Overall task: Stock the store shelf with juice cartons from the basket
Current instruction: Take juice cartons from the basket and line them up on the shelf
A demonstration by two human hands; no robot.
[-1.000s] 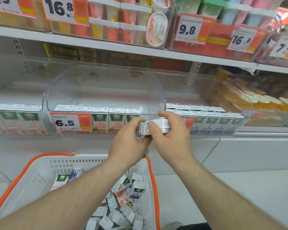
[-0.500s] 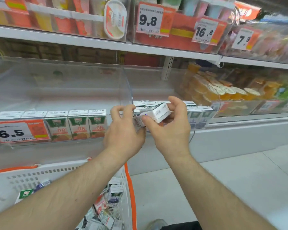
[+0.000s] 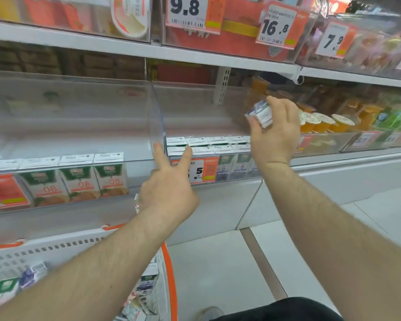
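fingers (image 3: pixel 258 122) pinch juice carton (image 3: pixel 261 114) | right hand (image 3: pixel 276 133) | above shelf cartons (image 3: pixel 208 144)

I see open room above the blue cartons (image 3: pixel 208 144) in the right bin; the clear divider (image 3: pixel 156 117) walls its left, jelly cups (image 3: pixel 322 121) crowd its right.

Price tags on upper shelf bins read "9.8" (image 3: pixel 184 8), "16.8" (image 3: pixel 274 27) and "7.9" (image 3: pixel 332 40); small print above "16.8" too blurred to read. Green-topped juice cartons (image 3: pixel 79 179) in left bin showed "100%" and "08". Price tag (image 3: pixel 198 170) on right bin front partly hidden behind my left hand (image 3: pixel 169 188); only "5" read. Cartons beside that tag (image 3: pixel 233 167) carried "6". Print on carton (image 3: pixel 259 113) in my right hand (image 3: pixel 276 133) illegible.
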